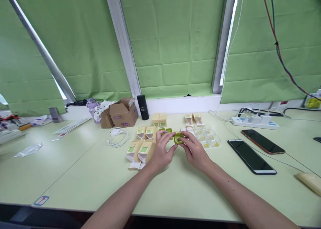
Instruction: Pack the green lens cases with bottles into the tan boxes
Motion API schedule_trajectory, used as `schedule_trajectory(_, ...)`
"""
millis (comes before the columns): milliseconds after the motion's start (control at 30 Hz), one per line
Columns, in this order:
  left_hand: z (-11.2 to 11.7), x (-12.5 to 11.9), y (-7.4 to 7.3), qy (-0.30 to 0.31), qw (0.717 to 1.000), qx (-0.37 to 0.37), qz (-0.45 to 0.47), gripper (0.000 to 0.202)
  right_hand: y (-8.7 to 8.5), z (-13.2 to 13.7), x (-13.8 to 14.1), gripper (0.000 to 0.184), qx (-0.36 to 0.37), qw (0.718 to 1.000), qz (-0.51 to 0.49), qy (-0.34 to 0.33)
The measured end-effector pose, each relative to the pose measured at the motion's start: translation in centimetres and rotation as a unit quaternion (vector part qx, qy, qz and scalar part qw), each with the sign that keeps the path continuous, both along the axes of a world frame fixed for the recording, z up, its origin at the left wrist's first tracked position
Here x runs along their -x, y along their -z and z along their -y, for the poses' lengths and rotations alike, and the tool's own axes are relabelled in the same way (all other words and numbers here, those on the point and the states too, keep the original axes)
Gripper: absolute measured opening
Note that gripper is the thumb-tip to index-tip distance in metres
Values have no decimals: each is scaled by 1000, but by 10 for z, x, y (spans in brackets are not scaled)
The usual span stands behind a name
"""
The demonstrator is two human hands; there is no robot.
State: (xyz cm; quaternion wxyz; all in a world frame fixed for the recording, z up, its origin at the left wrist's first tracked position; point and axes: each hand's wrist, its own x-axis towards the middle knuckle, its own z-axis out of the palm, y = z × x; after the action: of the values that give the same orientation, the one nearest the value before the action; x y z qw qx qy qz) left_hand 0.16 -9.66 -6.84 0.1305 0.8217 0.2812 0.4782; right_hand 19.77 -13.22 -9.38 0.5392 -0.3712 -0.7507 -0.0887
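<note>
A small olive-green case [179, 138] with a hollow, rounded-square inside is held up between my hands above the table. On its right side, my right hand [197, 152] grips it between thumb and fingers. My left hand [162, 152] has its fingers curled at the case's left edge, thumb beneath. Just behind the left fingers lies another green piece [169, 130], partly covered. Left of my left hand stand several small tan boxes with green labels [144, 149]. Several clear plastic cups with yellow spots [207, 135] sit beyond my right hand.
Two phones, a black-screened one [251, 156] and a brown-edged one [262, 141], lie at right near a white power strip [254, 122]. A cardboard carton [124, 113], a black bottle [142, 107] and a coiled white charger cable [117, 137] are at back left.
</note>
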Motion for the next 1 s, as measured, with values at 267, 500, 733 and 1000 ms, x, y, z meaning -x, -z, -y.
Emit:
schedule_trajectory(267, -2, 1, 1, 10, 1000, -2, -2, 42, -5, -1, 1, 19, 62, 994, -89, -10)
schedule_trajectory(500, 0, 0, 2, 2, 999, -27, -18, 50, -10, 5, 3, 32, 197, 964, -177, -6)
schedule_trajectory(733, 3, -2, 4, 4, 998, -40, -53, 55, -12, 6, 6, 49, 251, 942, -220, -27)
schedule_trajectory(1000, 3, -3, 1, 16, 998, -34, -48, 45, -12, 5, 6, 52, 284, 924, -248, -62)
